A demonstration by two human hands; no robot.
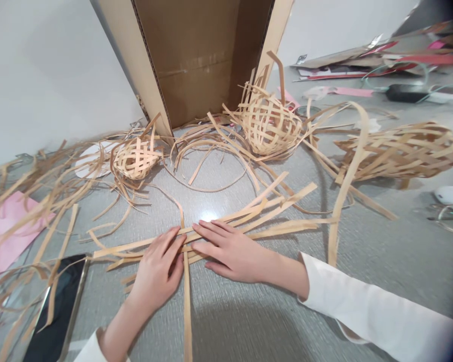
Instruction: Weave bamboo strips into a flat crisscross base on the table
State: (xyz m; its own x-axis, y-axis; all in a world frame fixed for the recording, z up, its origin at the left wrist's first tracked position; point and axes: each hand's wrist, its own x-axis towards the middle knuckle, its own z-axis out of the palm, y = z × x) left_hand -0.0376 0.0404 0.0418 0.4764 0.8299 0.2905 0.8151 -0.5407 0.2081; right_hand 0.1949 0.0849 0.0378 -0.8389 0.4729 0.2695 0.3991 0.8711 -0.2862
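On the grey tabletop [381, 251], pale strips lay pinned

Under our spread right hand [236, 251] and loosely parted left hand [156, 274], the pale strips [275, 213] crossed one long strip [187, 306] — we were steadying them, we judged. Any adjustment called for keeping that crossing flat. Our fingers hid its over-and-under order — and our view cut off the long strip's near end.

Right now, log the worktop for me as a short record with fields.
left hand: fingers on the flat strips
right hand: laid over the same strips, palm down
crossing strip: runs from between the hands toward the wearer
woven pieces: small one left, rounded one by the box, long one right
phone: left, strips across it
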